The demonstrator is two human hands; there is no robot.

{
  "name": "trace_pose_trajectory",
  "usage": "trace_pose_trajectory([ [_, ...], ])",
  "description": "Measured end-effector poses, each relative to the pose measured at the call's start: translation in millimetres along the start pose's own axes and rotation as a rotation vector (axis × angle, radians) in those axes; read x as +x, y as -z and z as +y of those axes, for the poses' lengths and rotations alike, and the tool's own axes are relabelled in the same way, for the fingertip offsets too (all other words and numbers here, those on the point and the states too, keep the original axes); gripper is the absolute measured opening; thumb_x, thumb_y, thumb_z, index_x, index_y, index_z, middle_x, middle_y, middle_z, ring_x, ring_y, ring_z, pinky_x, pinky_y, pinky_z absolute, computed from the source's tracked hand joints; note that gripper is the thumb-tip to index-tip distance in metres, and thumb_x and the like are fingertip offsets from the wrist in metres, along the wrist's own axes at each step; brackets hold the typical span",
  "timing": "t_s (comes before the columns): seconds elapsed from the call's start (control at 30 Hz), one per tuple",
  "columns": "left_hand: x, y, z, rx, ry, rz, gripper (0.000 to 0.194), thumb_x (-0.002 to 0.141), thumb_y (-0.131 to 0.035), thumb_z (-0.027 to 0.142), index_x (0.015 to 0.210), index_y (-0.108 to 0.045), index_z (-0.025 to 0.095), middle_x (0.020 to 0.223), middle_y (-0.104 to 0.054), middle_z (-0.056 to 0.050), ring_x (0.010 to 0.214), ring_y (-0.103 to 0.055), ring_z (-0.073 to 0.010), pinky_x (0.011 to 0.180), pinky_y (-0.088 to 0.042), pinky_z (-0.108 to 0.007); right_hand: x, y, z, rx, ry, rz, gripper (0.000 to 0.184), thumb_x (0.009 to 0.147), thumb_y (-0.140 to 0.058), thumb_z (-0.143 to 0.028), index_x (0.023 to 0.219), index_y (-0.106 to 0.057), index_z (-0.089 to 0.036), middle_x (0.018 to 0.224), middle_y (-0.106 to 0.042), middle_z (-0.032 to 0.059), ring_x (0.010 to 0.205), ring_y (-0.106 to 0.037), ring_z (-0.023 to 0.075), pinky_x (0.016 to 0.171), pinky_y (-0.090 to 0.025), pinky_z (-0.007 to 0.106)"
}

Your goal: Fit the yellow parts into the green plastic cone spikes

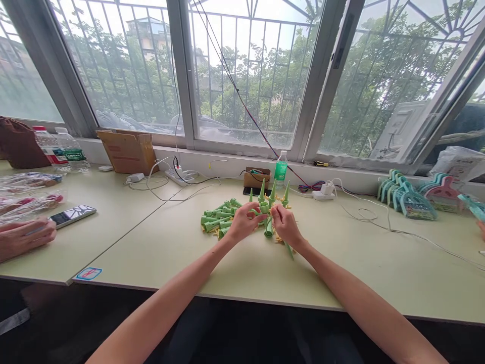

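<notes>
Green plastic cones [273, 194] clustered centrally on the surface [159, 253]. The left hand [242, 222] curved, grip unclear; the right hand [287, 225] looked pinched, its contents hidden. A knuckle brushing the nearby upright cones could topple them.

Bright daylight pours through the windows [242, 76] — the sky beyond is blown out to white in patches. The table [170, 247] is evenly lit, with only soft shadows, while the space beneath sinks into near-black. Wide-angle distortion stretches the outer edges — fine detail in the small green parts [217, 221] looks soft.
</notes>
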State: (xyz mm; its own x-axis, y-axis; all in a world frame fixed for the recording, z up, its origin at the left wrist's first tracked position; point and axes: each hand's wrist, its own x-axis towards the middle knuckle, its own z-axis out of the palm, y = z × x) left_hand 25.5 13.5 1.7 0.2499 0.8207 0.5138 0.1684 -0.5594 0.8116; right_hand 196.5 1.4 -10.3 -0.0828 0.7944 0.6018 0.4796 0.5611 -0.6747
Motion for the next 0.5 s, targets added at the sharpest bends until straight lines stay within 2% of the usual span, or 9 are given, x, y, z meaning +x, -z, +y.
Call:
trace_pose_trajectory([
  [0.27, 1.9, -2.0, -6.5, 0.083, -0.097, 0.056, 0.037, 0.077, -0.067, 0.049, 0.096, -0.062, 0.018, 0.087, -0.056, -0.002, 0.050, -0.045, -0.0048, 0.042, -0.038, -0.018, 0.2, -1.3, -1.5, -0.004, -0.005, 0.012, 0.032, 0.097, -0.036, -0.044, 0.074, -0.042, -0.021, 0.055, -0.044, -0.0041, 0.048, -0.040, 0.0111, 0.050, -0.031, 0.023],
  [0.5, 1.0, -3.5, -4.8, 0.097, -0.093, 0.068, 0.038, 0.078, -0.065, 0.048, 0.100, -0.062, 0.018, 0.079, -0.057, -0.001, 0.049, -0.041, -0.0047, 0.043, -0.037, -0.017, -0.7, -2.2, -5.3, 0.019, -0.021, 0.027, 0.031, 0.096, -0.036, -0.044, 0.075, -0.042, -0.022, 0.056, -0.045, -0.0042, 0.049, -0.043, 0.0117, 0.052, -0.034, 0.023],
])
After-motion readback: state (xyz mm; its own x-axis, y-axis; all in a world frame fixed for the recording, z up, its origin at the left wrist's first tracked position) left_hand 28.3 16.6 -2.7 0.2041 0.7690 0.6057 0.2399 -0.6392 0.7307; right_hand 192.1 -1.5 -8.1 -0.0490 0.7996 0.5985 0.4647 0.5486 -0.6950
